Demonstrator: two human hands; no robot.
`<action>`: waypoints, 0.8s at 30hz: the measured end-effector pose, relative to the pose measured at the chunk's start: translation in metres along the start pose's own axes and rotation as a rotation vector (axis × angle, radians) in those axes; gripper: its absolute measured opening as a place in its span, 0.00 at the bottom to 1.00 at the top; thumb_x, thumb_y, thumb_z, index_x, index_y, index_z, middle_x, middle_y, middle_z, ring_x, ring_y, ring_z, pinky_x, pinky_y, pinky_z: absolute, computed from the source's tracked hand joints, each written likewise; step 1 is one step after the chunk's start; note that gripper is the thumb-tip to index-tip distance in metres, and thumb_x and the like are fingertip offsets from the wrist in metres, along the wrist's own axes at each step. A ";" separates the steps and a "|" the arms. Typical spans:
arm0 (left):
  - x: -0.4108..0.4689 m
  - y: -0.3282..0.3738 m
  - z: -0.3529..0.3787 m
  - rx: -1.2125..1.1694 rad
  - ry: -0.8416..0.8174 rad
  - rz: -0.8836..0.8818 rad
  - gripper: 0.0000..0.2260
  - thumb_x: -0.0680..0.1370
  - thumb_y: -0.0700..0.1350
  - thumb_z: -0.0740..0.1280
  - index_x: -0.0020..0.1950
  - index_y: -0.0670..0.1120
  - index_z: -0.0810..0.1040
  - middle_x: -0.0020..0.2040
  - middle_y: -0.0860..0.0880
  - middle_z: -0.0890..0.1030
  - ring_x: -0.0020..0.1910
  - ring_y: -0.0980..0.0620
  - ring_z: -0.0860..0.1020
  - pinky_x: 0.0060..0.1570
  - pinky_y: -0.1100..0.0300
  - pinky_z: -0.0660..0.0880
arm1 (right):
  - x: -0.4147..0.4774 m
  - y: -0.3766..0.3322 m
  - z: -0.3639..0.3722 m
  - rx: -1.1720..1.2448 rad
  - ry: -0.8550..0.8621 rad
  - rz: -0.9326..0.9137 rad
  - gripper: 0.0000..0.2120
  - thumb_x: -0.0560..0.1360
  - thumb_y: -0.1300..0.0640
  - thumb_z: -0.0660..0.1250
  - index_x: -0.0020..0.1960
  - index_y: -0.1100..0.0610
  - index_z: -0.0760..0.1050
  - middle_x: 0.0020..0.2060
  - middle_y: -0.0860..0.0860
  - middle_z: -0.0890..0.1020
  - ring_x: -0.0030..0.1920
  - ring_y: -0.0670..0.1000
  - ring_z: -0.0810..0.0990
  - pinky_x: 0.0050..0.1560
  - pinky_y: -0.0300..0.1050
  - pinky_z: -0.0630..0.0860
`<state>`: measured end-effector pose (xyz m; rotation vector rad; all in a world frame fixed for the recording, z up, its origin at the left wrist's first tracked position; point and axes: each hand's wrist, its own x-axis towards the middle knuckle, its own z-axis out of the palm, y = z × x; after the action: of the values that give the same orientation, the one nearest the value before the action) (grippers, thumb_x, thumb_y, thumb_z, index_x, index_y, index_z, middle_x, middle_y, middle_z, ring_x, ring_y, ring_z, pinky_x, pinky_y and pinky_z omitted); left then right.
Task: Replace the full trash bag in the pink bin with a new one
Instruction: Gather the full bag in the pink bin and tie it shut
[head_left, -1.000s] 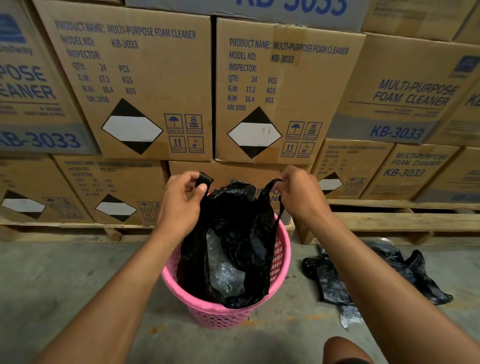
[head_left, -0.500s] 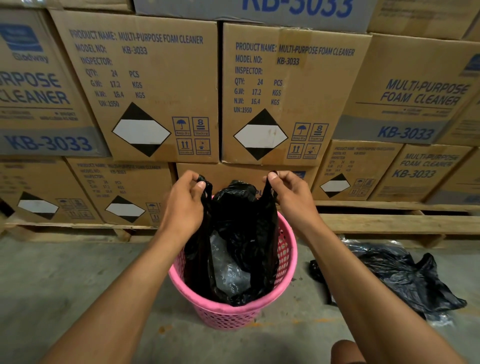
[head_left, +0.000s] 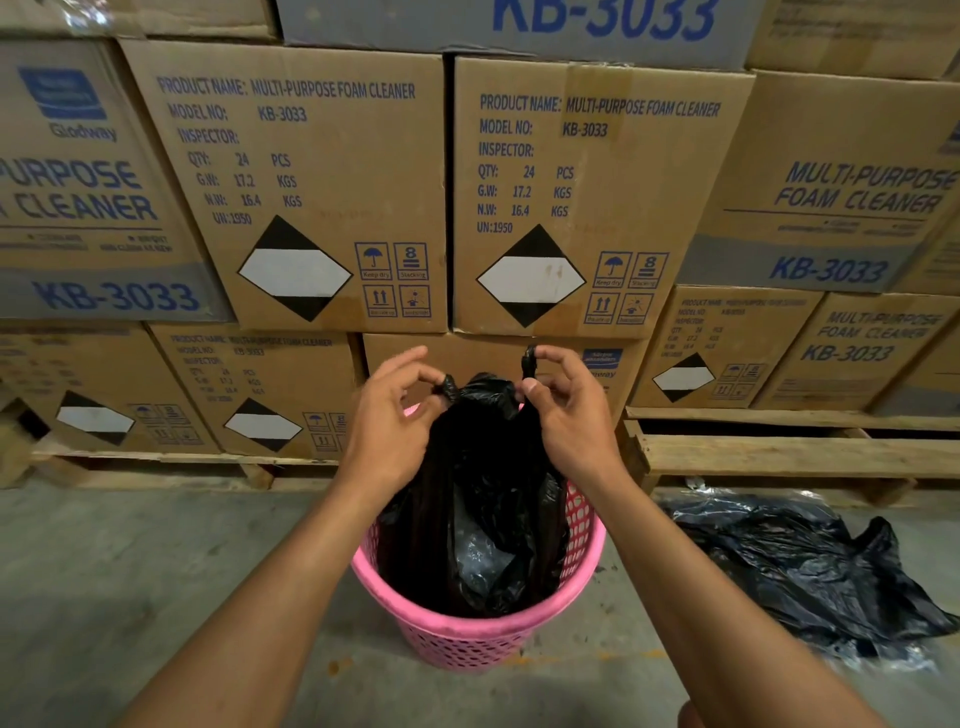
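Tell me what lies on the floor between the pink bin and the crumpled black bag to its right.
Nothing: in the head view, only bare grey concrete floor separates the pink perforated plastic bin from the crumpled black plastic bag.

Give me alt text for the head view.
Both hands, left hand and right hand, pinch the handles of a black trash bag standing in a pink bin. Another black bag lies on the floor to its right, before stacked cardboard boxes.

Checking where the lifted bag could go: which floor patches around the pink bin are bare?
Bare concrete floor lies left of the pink bin, up to the pallet, and in front between the forearms. The right is crowded by a black bag on the floor.
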<state>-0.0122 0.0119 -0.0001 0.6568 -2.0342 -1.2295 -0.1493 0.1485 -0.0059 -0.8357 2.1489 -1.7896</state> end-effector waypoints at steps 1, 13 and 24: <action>0.000 -0.002 0.003 -0.056 -0.020 -0.017 0.11 0.77 0.36 0.70 0.48 0.53 0.80 0.61 0.54 0.80 0.60 0.57 0.77 0.61 0.64 0.75 | 0.000 0.002 0.001 -0.009 -0.005 -0.010 0.20 0.82 0.58 0.67 0.56 0.31 0.72 0.46 0.49 0.86 0.53 0.48 0.85 0.61 0.61 0.79; 0.011 -0.002 0.018 -0.277 0.078 -0.092 0.21 0.78 0.38 0.71 0.70 0.46 0.76 0.66 0.45 0.80 0.66 0.53 0.77 0.63 0.68 0.73 | 0.004 0.002 -0.007 0.001 -0.042 -0.094 0.30 0.83 0.63 0.63 0.73 0.32 0.64 0.51 0.52 0.83 0.56 0.42 0.82 0.56 0.40 0.75; 0.009 -0.004 0.030 -0.279 0.002 -0.072 0.16 0.75 0.30 0.71 0.59 0.45 0.82 0.52 0.47 0.85 0.50 0.59 0.84 0.54 0.63 0.80 | 0.008 0.008 0.006 0.064 -0.105 -0.057 0.20 0.82 0.62 0.65 0.66 0.42 0.65 0.45 0.50 0.87 0.50 0.47 0.85 0.59 0.56 0.81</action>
<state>-0.0405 0.0208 -0.0116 0.5997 -1.8047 -1.5186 -0.1548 0.1394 -0.0134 -0.9615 2.0115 -1.7890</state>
